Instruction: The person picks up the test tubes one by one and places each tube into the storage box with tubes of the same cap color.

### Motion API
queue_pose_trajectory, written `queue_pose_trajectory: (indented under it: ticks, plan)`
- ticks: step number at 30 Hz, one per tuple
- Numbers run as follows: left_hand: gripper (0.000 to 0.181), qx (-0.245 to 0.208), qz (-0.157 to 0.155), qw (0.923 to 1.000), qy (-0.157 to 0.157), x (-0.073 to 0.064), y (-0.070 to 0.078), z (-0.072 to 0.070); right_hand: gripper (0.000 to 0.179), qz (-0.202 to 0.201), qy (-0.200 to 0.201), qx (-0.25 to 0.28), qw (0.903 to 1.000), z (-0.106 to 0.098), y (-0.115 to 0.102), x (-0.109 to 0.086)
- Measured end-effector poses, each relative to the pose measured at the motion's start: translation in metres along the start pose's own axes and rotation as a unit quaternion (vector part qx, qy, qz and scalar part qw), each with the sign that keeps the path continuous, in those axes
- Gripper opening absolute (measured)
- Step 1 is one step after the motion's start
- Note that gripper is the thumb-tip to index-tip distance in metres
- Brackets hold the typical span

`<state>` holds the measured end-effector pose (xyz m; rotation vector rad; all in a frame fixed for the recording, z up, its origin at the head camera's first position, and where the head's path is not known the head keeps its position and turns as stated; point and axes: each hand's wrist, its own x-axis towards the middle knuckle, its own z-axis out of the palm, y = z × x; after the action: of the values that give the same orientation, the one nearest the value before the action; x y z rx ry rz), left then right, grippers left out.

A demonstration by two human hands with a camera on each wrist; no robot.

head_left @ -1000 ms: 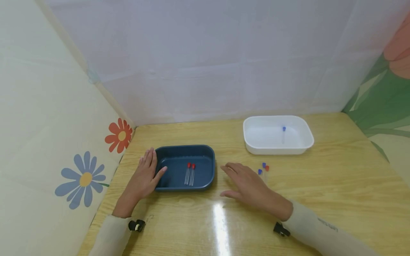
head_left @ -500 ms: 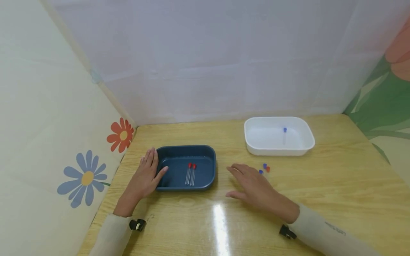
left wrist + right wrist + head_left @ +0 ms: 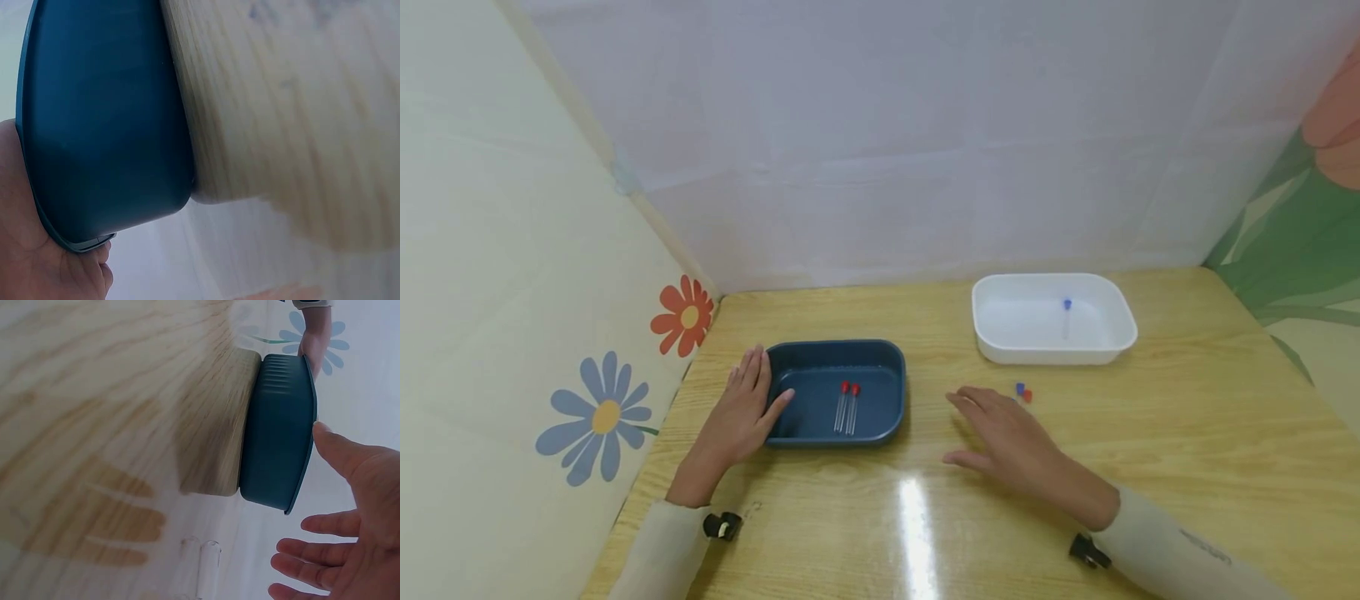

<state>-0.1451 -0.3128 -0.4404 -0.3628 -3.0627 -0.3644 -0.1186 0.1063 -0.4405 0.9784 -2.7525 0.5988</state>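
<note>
Dark-blue rectangular plastic tray (image 3: 808,396) stands on the light wood-grain desk (image 3: 842,525) directly under the grip of the person's left hand (image 3: 739,412). That hand rests on the tray's left end, touching it, its fingers straight and its thumb reaching over the rim; it is laid there rather than clenched. To the tray's right, apart from it, the right hand (image 3: 1011,433) has a released grip: its fingers are relaxed, its thumb is spread away from them, and nothing is held between.

Inside the tray, a little right of its middle and clear of both hands, two slim clear tubes with red caps (image 3: 853,408) lie side by side, caps pointing away from the person. Just past the right hand's knuckles, a small blue cap (image 3: 1020,388) and a small red cap (image 3: 1027,396) show close together; the hand hides much of what lies there. Farther back on the right stands a white rectangular tray with rounded corners (image 3: 1015,325), holding one clear tube with a blue cap (image 3: 1067,317). Behind everything hangs a creased pale sheet (image 3: 880,142).
</note>
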Motion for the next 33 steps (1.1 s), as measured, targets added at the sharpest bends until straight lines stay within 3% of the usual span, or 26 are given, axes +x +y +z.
queue_pose_trajectory:
  ticks: [33]
  plan:
    - [0.085,0.006,0.004,1.0,0.0,0.001,-0.001,0.0,0.08,0.007,0.012,-0.018,0.9997,-0.006,0.013,-0.025]
